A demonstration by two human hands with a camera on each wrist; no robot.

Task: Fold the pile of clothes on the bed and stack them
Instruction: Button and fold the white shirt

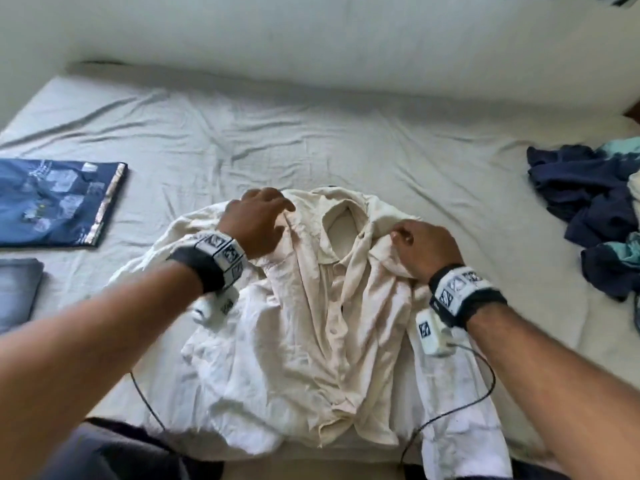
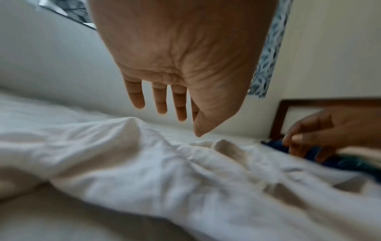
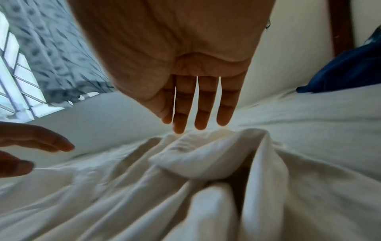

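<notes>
Cream-coloured, thin and heavily creased, the collared shirt point(image 1: 311, 299) lies face up in the middle of the bed point(image 1: 311, 140), collar toward the wall, its front placket rumpled and its hem reaching the near edge of the mattress. No writing or label on it can be read.

The left hand point(image 1: 258, 221) hovers over the shirt's left shoulder; the left wrist view shows its fingers point(image 2: 159, 99) straight, slightly spread and clear of the cloth, holding nothing. The right hand point(image 1: 424, 247) is at the other shoulder beside the collar. In the right wrist view its fingers point(image 3: 203, 104) point straight down with the tips at a raised fold of fabric; from the head view the thumb looks tucked toward them, and whether they pinch the cloth cannot be told.

Both wrists carry black bands with white blocks printed with black-and-white square markers, and thin black cables trail over the shirt.

A folded blue patterned garment point(image 1: 55, 202) lies flat at the left of the bed, folded grey denim point(image 1: 17, 292) nearer. At the right edge sits an unfolded heap of navy and teal clothes point(image 1: 595, 216), well apart from the shirt. The sheet is pale and wrinkled.
</notes>
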